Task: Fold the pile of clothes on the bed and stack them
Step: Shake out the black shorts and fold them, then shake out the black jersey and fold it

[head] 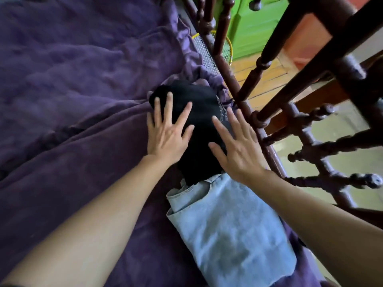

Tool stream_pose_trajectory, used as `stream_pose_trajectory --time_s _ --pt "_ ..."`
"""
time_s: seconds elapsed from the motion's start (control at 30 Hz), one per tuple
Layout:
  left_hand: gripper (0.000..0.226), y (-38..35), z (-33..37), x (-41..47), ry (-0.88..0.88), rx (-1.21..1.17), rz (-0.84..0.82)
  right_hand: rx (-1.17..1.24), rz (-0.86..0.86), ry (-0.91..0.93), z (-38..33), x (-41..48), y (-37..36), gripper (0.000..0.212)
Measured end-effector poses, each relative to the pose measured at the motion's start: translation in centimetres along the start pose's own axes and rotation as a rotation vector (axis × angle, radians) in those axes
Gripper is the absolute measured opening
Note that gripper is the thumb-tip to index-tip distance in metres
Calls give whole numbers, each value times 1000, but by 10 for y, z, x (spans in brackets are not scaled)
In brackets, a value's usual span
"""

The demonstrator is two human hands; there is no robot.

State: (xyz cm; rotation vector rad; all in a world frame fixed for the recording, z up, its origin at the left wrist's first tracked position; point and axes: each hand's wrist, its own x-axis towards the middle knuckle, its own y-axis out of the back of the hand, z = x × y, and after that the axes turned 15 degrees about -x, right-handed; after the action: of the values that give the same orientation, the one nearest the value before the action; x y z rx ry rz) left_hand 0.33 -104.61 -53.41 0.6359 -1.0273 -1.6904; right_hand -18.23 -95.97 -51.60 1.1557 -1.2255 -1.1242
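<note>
Two folded things lie on my purple bed cover (83, 141). Closest to me are the light blue jeans (228, 228). Just past them is the black top (201, 112), touching the jeans. My left hand (167, 137) and right hand (238, 152) rest flat on it, fingers spread wide. On its right, a dark wooden rail (273, 160) runs away from me.

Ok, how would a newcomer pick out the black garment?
On the purple bedspread, by the dark turned-wood railing, lies a folded black fabric garment beneath the left hand and right hand. Its neighbour is pale blue denim; this one is black.
</note>
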Motion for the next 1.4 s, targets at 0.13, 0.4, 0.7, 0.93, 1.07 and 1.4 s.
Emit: stream_pose_trajectory --time_s 0.13,0.4,0.7,0.93,1.07,1.4 --pt "68 -46 -19 14 64 37 -143 -122 -278 6 7 -10 -59 67" --pt "72 -42 -18 13 90 104 -335 -161 -393 -4 8 -22 -82 68" --pt "33 90 -19 -128 256 -29 -278 -177 -329 120 -73 -60 34 45" --pt "23 198 -96 -381 620 -84 -251 -92 -482 413 -246 -157 85 26" --pt "21 265 -131 -523 798 -76 -154 -125 -498 584 -354 -221 109 25" --pt "22 421 -181 -780 1070 -69 145 -90 -390 902 -592 -304 198 30"
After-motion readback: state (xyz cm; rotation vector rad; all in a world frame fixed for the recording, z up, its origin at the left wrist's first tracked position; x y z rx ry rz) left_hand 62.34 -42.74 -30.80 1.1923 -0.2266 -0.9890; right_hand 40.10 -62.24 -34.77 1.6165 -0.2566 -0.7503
